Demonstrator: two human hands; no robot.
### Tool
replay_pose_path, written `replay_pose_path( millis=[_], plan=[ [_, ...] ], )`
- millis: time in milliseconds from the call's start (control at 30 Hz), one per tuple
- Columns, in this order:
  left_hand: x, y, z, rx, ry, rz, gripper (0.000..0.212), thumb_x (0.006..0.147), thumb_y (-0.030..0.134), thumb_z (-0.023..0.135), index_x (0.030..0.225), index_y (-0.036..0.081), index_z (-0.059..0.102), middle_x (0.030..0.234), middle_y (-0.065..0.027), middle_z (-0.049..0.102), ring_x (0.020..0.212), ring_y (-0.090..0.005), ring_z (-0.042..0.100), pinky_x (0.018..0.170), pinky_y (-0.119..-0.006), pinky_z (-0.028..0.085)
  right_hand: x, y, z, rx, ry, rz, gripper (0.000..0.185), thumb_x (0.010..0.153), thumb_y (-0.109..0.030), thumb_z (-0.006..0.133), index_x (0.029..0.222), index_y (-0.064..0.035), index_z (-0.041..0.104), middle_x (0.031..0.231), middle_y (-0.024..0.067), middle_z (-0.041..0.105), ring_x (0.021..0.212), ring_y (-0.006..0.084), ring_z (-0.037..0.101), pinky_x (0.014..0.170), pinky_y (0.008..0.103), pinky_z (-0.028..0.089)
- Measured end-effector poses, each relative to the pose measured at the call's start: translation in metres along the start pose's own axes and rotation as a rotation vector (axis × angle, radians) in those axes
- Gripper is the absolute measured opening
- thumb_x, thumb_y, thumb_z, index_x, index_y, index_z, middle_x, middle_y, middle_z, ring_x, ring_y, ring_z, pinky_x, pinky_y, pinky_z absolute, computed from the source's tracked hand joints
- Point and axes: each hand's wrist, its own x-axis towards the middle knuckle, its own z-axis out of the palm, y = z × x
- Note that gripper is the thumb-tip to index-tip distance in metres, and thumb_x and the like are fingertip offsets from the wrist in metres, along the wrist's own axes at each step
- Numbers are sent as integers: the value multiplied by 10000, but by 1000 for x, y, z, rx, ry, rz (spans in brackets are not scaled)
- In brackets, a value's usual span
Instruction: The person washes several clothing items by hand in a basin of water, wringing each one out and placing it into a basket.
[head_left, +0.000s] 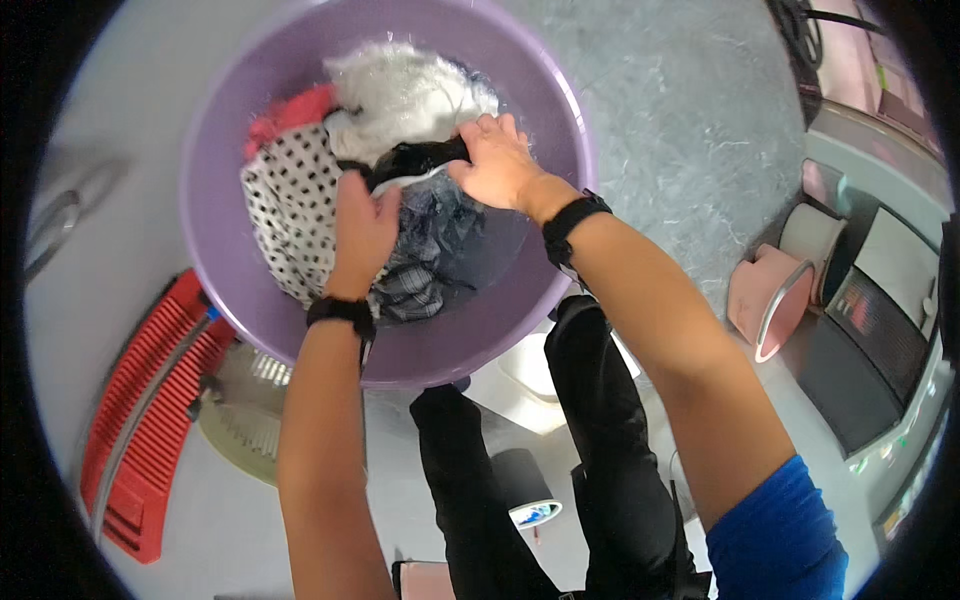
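A large purple plastic tub (412, 352) holds water and wet clothes in front of me. My right hand (499, 161) grips one end of a wet black cloth (420, 155) with a white edge, at the tub's right side. My left hand (364, 229) closes around the other end, its fingertips partly hidden. Beyond the black cloth lies a soaked white garment (412, 90). White fabric with black dots (292, 202) rests left of my left hand, against a red cloth (292, 116). Dark blue and plaid fabric (420, 277) sits in the water below.
A red plastic washboard (142, 450) and a pale green basin (240, 431) stand left of the tub. My black-trousered legs (480, 457) are near its front, with a grey bin (521, 480) between them. Pink (769, 300) and grey containers stand at the right.
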Motion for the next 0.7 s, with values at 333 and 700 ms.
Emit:
replay_pose_path(
  millis=[333,700],
  plan=[
    [-4,-25,101,415,-582,-293,295,792,141,572,1033,-29,583,1104,-213,548,1005,-391,551,847,-448,455,38,72,97,-475,-178,111,347,784,-158,587,1128,-112,582,1209,101,546,1201,249,454,1065,440,258],
    [-93,82,-47,-225,202,-337,212,773,-7,524,980,-51,540,827,-182,596,763,-290,583,721,-324,447,-110,20,1,270,453,-54,324,630,-35,619,923,-39,480,848,184,576,807,384,577,689,451,469]
  ],
)
